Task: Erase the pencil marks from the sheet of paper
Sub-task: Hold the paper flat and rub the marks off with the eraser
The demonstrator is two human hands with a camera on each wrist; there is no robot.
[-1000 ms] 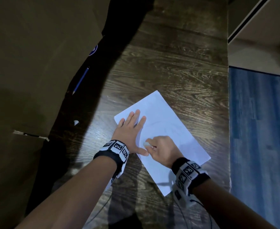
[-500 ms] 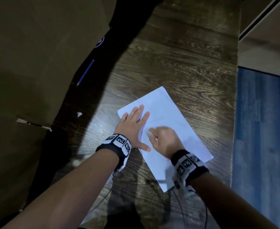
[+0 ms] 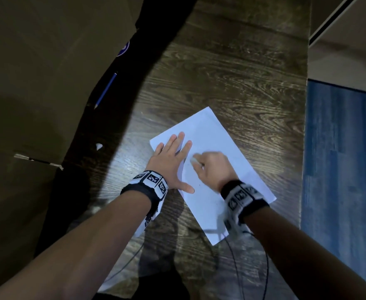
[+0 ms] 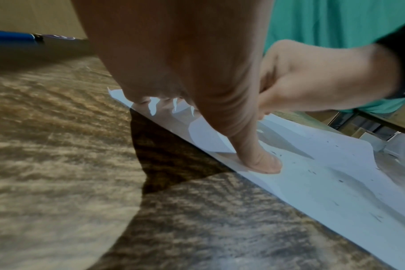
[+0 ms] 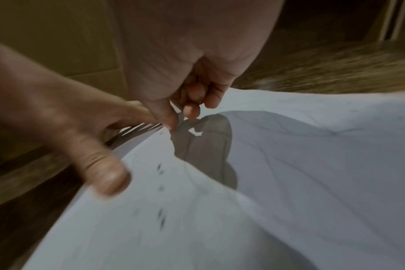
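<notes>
Left hand [image 3: 170, 161] lay flat, fingers spread, pressing the paper [image 3: 216, 148] on the counter [image 3: 221, 79]. Right hand [image 3: 212, 169], at its 3 o'clock, pinched a small eraser [image 3: 194, 160].

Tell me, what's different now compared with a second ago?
The right hand, pinching a small eraser, has slid up the sheet of paper, away from the person, toward the left hand's fingers; its blur suggests rubbing. The left hand stays pressed flat on the sheet's left edge. The blue pencil lies untouched.
</notes>
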